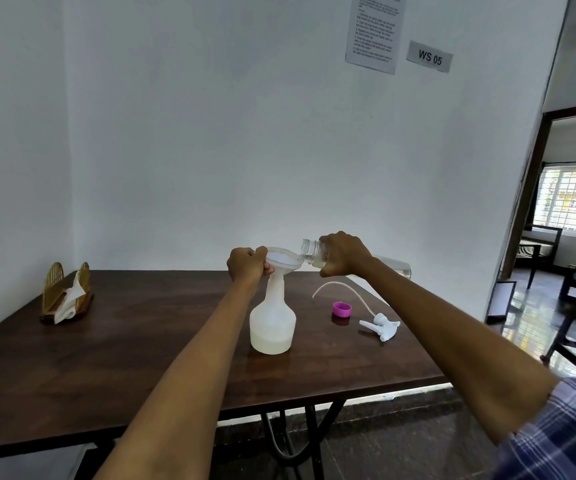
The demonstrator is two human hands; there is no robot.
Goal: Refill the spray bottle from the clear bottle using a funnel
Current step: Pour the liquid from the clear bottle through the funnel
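Observation:
A white translucent spray bottle (272, 322) stands upright on the dark wooden table (106, 358) with a little pale liquid in its base. A white funnel (284, 261) sits in its neck. My left hand (246, 265) grips the funnel's rim on the left side. My right hand (343, 254) holds the clear bottle (314, 251) tipped almost flat, its open mouth over the funnel's right edge. Pale liquid lies along the clear bottle's lower side.
The spray head (380, 325) with its long thin tube lies on the table to the right, beside a purple cap (342, 310). A golden napkin holder (66, 292) with tissues stands at the far left. A doorway opens on the right.

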